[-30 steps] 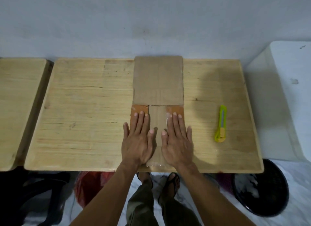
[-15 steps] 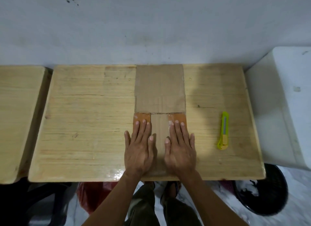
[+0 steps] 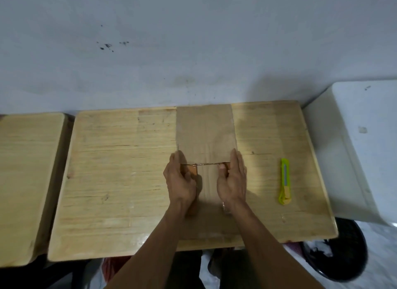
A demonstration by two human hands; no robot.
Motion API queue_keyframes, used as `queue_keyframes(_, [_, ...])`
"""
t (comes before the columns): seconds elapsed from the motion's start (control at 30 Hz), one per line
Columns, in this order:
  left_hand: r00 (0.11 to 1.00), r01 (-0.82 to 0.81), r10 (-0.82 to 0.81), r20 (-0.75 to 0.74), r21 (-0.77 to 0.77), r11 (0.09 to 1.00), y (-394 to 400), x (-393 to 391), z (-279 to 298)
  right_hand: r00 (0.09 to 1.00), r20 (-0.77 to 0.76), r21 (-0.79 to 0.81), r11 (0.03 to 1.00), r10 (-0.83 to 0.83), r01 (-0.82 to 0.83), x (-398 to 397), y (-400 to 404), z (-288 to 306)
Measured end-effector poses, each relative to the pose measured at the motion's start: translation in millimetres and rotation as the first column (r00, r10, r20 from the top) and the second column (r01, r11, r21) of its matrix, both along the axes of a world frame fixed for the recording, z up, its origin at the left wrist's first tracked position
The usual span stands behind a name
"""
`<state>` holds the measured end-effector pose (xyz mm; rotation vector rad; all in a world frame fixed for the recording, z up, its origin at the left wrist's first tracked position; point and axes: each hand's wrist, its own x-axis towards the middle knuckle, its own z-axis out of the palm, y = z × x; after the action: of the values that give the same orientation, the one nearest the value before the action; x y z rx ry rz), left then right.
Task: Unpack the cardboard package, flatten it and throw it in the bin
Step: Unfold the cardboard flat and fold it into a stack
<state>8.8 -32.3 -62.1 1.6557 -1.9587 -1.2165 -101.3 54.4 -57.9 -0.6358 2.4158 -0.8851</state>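
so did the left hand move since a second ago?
Yes. The left hand went from flat on the cardboard to its left edge, away from the yellow cutter, fingers curled around the side.

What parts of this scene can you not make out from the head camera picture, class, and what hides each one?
- Near end of the flattened cardboard: covered by the left hand, the right hand and both forearms.
- Fingers of both hands: curled round the cardboard's side edges, tips hidden, so the grip cannot be judged.
- Black bin: partly hidden by the table corner; contents too dark to name.
- Box cutter: too small to tell whether the blade is out.
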Motion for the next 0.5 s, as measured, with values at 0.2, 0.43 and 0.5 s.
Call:
queue_keyframes(0.2, [0.994, -0.064, 0.079, -0.074, 0.180, 0.982, -16, -5, -5, 0.959, 0.198, 0.021, 0.979, -0.204, 0.204, -9, -15, 4])
queue_keyframes(0.43, [0.917, -0.158, 0.270, -0.295, 0.354, 0.922, -15, -9, 1, 0.879, 0.420, -0.169, 0.933, -0.224, 0.319, -15, -15, 12])
queue_keyframes(0.5, [0.850, -0.178, 0.365, -0.379, 0.446, 0.877, -15, -6, 1, 0.855, 0.485, -0.229, 0.917, -0.185, 0.328, -16, -12, 18])
